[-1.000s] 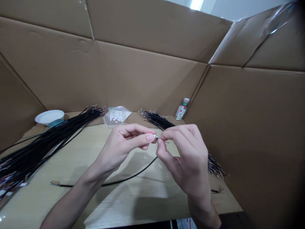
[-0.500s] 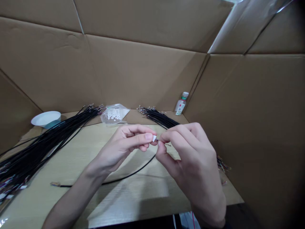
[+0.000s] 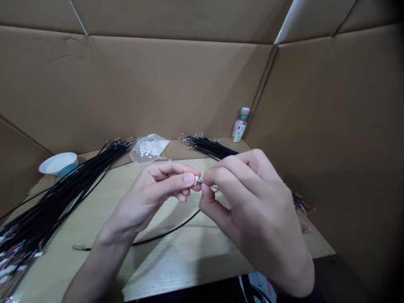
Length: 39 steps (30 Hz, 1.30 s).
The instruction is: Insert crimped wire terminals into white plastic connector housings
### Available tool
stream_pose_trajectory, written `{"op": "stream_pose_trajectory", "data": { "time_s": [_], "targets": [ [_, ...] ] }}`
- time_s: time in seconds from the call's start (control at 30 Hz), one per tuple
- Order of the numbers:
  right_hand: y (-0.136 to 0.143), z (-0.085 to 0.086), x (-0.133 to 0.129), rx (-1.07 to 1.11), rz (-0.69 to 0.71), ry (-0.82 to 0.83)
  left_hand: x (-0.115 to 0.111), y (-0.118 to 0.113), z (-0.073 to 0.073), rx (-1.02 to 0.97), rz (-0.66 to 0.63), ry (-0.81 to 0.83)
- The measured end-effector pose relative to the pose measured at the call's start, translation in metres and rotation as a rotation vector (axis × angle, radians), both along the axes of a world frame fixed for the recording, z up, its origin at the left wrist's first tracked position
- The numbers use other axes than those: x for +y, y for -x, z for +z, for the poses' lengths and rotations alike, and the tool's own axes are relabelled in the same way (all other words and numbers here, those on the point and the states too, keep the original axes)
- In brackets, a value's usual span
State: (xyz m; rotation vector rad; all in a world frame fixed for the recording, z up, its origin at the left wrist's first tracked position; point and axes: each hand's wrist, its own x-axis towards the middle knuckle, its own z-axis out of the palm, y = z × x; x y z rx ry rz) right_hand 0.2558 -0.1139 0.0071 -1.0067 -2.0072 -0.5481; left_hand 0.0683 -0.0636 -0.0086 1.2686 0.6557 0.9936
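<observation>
Between thumb and fingers, my left hand (image 3: 164, 185) pinches a small white connector housing (image 3: 197, 180). Right beside it, my right hand (image 3: 252, 206) pinches the thin wires (image 3: 201, 182) that meet the housing; how deep they sit in it is too small to tell. A black cable (image 3: 170, 231) curves down from under my right hand and runs left behind my left forearm. Its far end, with bare coloured wires (image 3: 78, 248), lies on the table.
A large bundle of black cables (image 3: 59, 198) lies at the left, near a white bowl (image 3: 58, 163). At the back are a clear bag of white connector housings (image 3: 148, 149), a second cable bundle (image 3: 211, 147) and a bottle (image 3: 240, 125). Cardboard walls (image 3: 179, 88) surround the table (image 3: 170, 269).
The view has shifted slightly. Both hands keep their pinch on the housing and wires, sitting a little further left in the picture, and the wires' loose ends beyond my right fingers show differently.
</observation>
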Motion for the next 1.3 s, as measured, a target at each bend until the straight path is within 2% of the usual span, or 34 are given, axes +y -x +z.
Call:
{"op": "stream_pose_trajectory", "data": {
  "time_s": [0.13,0.33,0.43,0.6,0.8,0.97,1.13,1.3],
  "targets": [
    [-0.001,0.001,-0.002,0.0,-0.011,0.057,0.003,-0.002,-0.002,-0.029,-0.054,0.093],
    [-0.001,0.001,-0.004,-0.016,-0.029,0.074,0.004,-0.004,-0.002,-0.035,-0.085,0.109],
    [-0.002,0.0,-0.003,-0.042,-0.04,0.064,0.003,-0.004,-0.003,-0.003,-0.061,0.052],
    [-0.003,-0.001,0.0,-0.145,-0.021,0.032,0.001,0.0,-0.005,0.11,0.055,-0.112],
    [-0.009,0.001,0.012,-0.156,0.08,0.013,0.002,0.002,-0.003,0.095,0.055,-0.129],
    [-0.011,0.001,0.031,0.068,0.316,0.062,0.003,0.006,0.002,-0.036,0.033,-0.088],
    [0.001,-0.01,0.044,0.548,0.562,0.175,0.001,0.01,0.009,-0.209,0.012,-0.035],
    [0.016,-0.02,0.045,0.801,0.751,0.571,0.003,0.014,0.01,-0.246,0.053,-0.067]
  ]
}}
